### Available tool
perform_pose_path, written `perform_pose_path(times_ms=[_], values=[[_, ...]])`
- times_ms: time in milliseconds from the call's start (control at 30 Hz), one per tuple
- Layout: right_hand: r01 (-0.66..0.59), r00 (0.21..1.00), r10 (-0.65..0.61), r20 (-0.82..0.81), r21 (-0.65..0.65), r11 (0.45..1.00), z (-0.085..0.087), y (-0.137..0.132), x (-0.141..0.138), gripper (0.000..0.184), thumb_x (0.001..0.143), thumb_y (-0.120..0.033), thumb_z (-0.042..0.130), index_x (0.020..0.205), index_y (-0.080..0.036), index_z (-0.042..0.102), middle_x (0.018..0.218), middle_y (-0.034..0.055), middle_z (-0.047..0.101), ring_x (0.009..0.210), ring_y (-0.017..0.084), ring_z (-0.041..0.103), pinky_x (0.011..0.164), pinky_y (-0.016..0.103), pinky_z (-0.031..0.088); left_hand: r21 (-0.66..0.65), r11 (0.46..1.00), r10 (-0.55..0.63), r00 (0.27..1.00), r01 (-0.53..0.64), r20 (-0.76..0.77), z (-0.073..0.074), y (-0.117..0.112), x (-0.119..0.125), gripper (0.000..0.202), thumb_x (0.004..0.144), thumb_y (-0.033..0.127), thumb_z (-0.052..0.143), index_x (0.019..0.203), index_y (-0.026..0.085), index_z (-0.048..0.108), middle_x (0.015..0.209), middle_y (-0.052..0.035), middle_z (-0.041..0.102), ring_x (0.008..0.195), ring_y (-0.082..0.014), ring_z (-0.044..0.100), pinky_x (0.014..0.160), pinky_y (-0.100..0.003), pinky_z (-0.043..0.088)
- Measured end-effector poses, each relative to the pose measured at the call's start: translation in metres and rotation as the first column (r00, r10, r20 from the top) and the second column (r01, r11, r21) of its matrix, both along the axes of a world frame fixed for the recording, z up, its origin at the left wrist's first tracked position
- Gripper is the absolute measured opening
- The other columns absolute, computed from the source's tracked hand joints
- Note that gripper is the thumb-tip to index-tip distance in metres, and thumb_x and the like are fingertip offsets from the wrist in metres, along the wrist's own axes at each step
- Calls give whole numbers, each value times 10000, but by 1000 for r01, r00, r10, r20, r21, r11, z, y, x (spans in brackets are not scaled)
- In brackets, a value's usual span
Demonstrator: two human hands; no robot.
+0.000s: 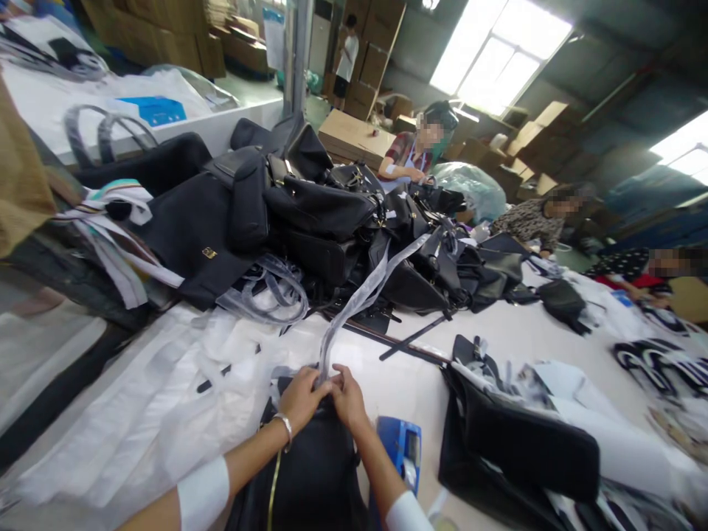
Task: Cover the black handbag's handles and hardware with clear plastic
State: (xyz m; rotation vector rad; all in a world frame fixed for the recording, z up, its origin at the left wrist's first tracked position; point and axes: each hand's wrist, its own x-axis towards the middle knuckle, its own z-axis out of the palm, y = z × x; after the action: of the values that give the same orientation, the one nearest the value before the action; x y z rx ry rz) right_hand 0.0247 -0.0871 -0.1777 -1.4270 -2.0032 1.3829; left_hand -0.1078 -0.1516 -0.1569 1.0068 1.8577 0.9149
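Note:
Both my hands meet at the top of a black handbag (310,472) lying on the white table (420,383) in front of me. My left hand (299,398), with a silver bracelet on its wrist, is closed in a pinch on a long clear plastic strip (362,295). My right hand (347,398) is closed beside it on the same strip where it meets the bag. The strip rises up and to the right towards the pile of bags. A thin gold chain (272,487) hangs along the bag's left side.
A big pile of black handbags (310,214) covers the table ahead. A second black bag (514,435) stands to my right, a blue tape dispenser (403,446) beside my right forearm. Clear plastic wrapping (166,398) lies to the left. Other people work at the far right; cardboard boxes stand behind.

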Motion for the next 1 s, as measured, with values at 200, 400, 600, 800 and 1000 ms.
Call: perform_pose_path(times_ms=[200,400,600,800,1000], values=[[67,992,-70,101,39,997,-6,-8,9,219,792,-228,502,979,-182,608,672,-4,608,590,163,585,577,256,433,-67,997,-42,998,39,-46,-24,24,-27,286,812,279,464,538,210,419,497,55,394,558,-142,439,564,-245,289],[64,994,-74,81,117,991,17,-4,-3,277,859,-279,458,1091,-201,589,859,39,643,755,184,597,719,284,429,-36,992,-121,991,119,-52,-24,16,-35,248,812,318,456,591,211,418,526,70,409,559,-130,436,544,-227,287],[-54,998,54,38,-6,999,13,9,-24,119,811,-223,521,855,-207,630,641,-25,615,539,133,549,543,220,389,-12,987,-158,977,158,-141,-15,25,-37,254,858,343,415,643,212,457,554,62,411,586,-139,446,574,-231,314],[-23,998,24,54,-12,1000,0,18,-32,77,796,-207,531,787,-200,608,729,21,637,686,169,574,647,255,397,69,955,-270,939,290,-214,-1,45,-50,180,861,310,473,731,218,558,757,-31,578,874,-218,513,799,-306,370],[22,1000,-23,-6,-152,988,-10,17,-33,94,773,-274,572,825,-197,585,725,11,619,655,161,570,601,251,425,62,947,-311,948,315,-64,-6,50,-44,187,865,316,472,776,208,597,756,-22,613,776,-188,562,756,-296,414]])
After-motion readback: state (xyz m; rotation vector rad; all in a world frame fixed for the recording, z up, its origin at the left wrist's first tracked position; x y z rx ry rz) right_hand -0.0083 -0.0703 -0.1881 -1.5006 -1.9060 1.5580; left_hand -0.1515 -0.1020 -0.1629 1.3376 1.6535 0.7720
